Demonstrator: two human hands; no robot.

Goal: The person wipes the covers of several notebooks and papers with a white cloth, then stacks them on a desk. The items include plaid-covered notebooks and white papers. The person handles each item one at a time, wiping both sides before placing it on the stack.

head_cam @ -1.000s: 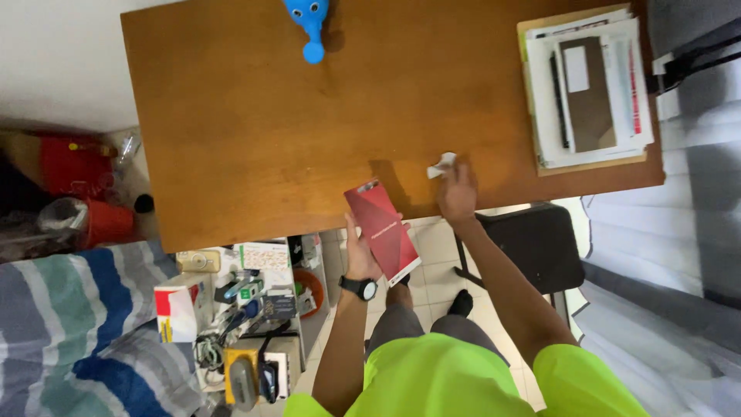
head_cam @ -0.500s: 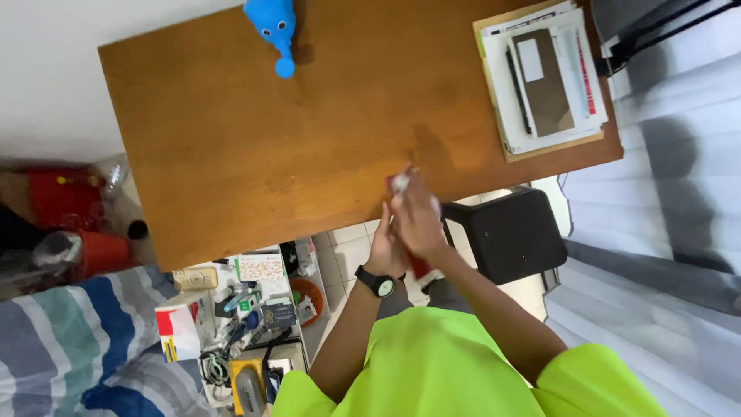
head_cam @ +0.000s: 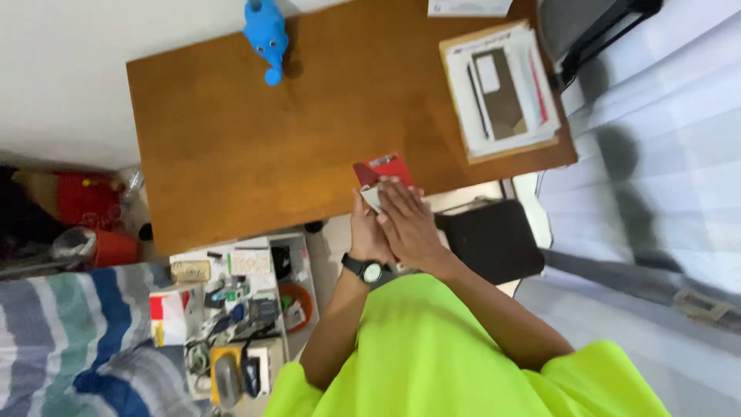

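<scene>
Two hands, left hand (head_cam: 367, 232) holding red booklet (head_cam: 384, 169), right hand (head_cam: 407, 224) over it; paper stack (head_cam: 502, 89) nearby

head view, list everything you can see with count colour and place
desk: one, brown wood, centre
toy: one, blue, desk's far edge
paper stack: one, white and brown, desk's right end
red booklet: one, desk's near edge, under the hands
white scrap: one, against the booklet
stool: one, black, below desk
cluttered shelf: one, mixed colours, lower left
striped bedding: blue, grey, teal, bottom left
wristwatch: one, black, left wrist
left hand: holds booklet from beneath
right hand: flat on booklet and scrap
</scene>
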